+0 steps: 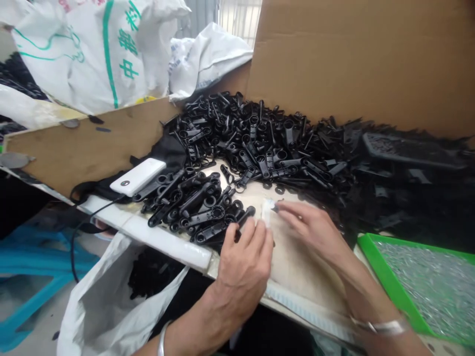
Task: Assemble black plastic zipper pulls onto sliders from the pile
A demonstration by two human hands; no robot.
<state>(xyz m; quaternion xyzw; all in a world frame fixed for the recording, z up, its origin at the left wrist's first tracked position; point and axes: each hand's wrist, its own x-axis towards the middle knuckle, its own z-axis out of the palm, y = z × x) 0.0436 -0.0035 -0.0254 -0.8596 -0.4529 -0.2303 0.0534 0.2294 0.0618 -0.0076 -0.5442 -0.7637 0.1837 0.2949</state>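
My left hand [245, 254] is at the front edge of the worktop, its fingers curled together beside the near pile of black plastic parts [202, 215]; what they hold, if anything, is hidden. A small white piece [266, 211] lies just beyond its fingertips. To the right, my right hand [315, 230] pinches a small dark piece [275, 208] against the right side of the white one. Farther back spreads a larger heap of black ring-ended parts [256, 136].
A green tray [386, 282] of small shiny pins sits at the right. On the left are a white power bank [138, 176] with a cable and an open white sack [107, 301] below the edge. Cardboard walls [363, 59] stand behind; a dark tray [411, 148] rests on the heap.
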